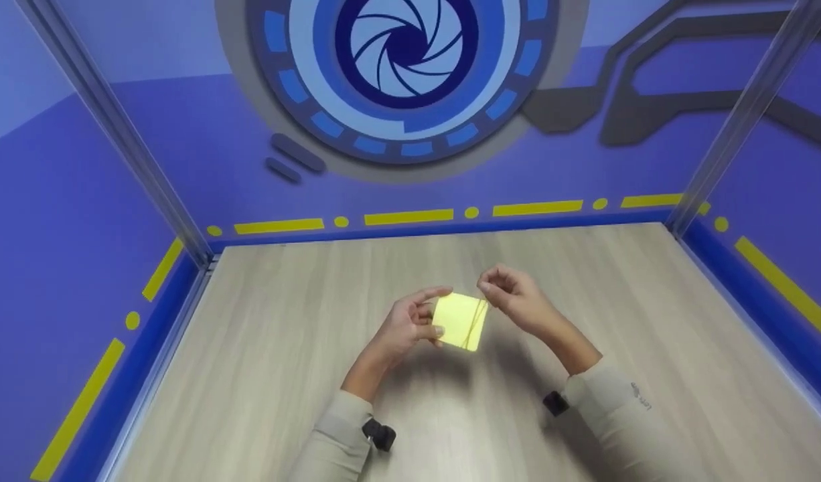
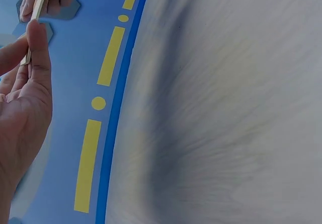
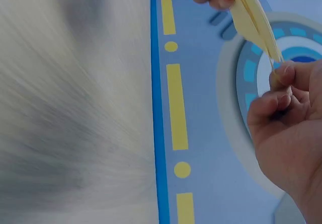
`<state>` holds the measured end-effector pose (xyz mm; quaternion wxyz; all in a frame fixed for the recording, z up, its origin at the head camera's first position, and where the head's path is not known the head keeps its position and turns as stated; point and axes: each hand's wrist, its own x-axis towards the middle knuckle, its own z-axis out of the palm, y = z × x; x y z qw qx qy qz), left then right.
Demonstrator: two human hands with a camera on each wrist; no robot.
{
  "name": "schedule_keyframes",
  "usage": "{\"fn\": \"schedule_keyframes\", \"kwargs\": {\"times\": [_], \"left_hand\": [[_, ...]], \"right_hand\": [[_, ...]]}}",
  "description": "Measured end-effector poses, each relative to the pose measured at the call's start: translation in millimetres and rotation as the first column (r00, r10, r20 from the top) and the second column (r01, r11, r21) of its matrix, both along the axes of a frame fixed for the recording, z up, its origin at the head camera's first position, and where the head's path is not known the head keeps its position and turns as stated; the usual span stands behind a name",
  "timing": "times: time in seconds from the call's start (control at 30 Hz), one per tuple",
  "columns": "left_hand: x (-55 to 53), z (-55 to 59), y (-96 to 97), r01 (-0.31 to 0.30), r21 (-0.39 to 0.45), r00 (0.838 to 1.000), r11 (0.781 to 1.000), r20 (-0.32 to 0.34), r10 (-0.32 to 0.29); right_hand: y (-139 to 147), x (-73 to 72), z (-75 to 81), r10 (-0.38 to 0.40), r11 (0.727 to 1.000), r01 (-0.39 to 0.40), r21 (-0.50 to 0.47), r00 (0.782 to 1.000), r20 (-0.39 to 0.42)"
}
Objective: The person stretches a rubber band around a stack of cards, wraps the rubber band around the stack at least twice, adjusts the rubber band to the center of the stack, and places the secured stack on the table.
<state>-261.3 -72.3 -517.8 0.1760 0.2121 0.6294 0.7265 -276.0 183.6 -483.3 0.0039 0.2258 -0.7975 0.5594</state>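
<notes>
My left hand grips a yellow pad of sticky notes by its left side, thumb across the face. The pad is held up over the table, its broad face toward the head camera. A thin yellowish rubber band runs around the pad near its right side, in two slanting strands. At the pad's upper right corner, my right hand pinches the band between thumb and index finger. In the right wrist view, a short stretch of band spans from the edge of the pad to those fingertips.
Under both hands lies a light wood-grain table. A blue-purple wall with yellow dashes stands behind it, with side panels left and right joined by metal posts. Small black devices sit on both wrists.
</notes>
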Motion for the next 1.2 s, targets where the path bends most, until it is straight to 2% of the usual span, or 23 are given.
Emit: {"fn": "schedule_keyframes", "kwargs": {"times": [0.13,0.27,0.43,0.53,0.67,0.83,1.0,1.2], "left_hand": [[-0.9,1.3,2.2,0.034,-0.014,0.998,0.999,-0.057,-0.035],[-2.6,-0.9,3.7,0.038,-0.007,0.995,0.999,-0.09,-0.038],[-3.3,-6.1,4.6,0.016,-0.025,0.996,1.0,-0.088,-0.018],[-4.0,-8.7,5.5,-0.005,-0.045,0.996,0.999,-0.084,0.001],[-5.3,-10.4,8.1,-0.046,-0.046,0.995,0.998,-0.094,0.041],[-6.9,-10.3,12.0,-0.088,-0.025,0.99,0.996,-0.114,0.084],[-8.4,-9.5,14.0,-0.145,-0.017,0.983,0.989,-0.112,0.142],[-8.8,-7.9,16.8,-0.187,-0.008,0.979,0.982,-0.086,0.185]], "right_hand": [[3.3,-4.9,1.3,0.115,0.993,-0.113,-0.028,0.992,0.061],[3.0,-9.4,-3.2,0.223,0.972,-0.21,-0.108,0.967,0.126],[2.1,-11.2,-12.0,0.275,0.955,-0.238,-0.174,0.934,0.229],[0.0,-8.3,-13.6,0.229,0.97,-0.199,-0.137,0.936,0.267],[-4.5,-4.8,-13.5,0.119,0.991,-0.095,-0.097,0.95,0.288],[-6.4,-3.0,-15.0,-0.009,0.997,0.03,-0.073,0.96,0.28],[-8.0,0.2,-14.9,-0.102,0.991,0.121,-0.054,0.957,0.27],[-15.7,3.7,-12.0,-0.231,0.957,0.271,-0.106,0.928,0.292]]}}
